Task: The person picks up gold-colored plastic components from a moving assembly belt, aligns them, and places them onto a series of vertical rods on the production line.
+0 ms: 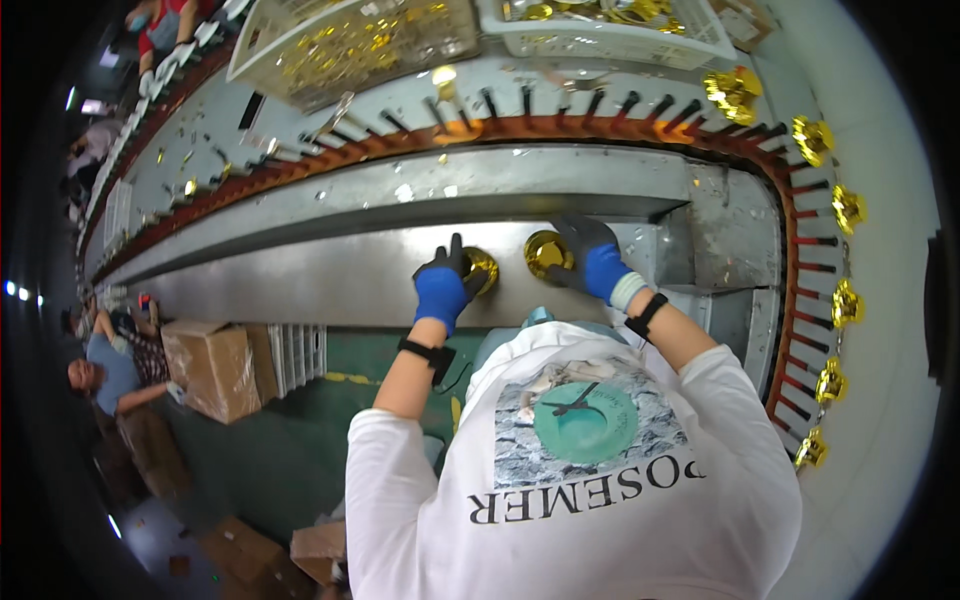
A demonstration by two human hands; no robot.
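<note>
Both my hands wear blue gloves with dark grey palms and fingers. My left hand [445,285] grips a shiny round gold cup-shaped part [486,268] at its left side, with one finger stretched up and away. The glove hides some of that part. Just to the right, a second round gold part [547,254], its hollow facing up, sits within the fingers and thumb of my right hand [597,258]. A small gap separates the two gold parts, which are over the metal bench [370,268]. Whether either one rests on it I cannot tell.
Beyond the bench, a curved conveyor [560,127] carries upright dark pegs. Gold parts [848,207] hang on pegs at the right. Two white crates [360,50] [610,45] hold gold pieces. At left, a person [115,365] is beside a cardboard box [212,370]; another person [170,25] works far left.
</note>
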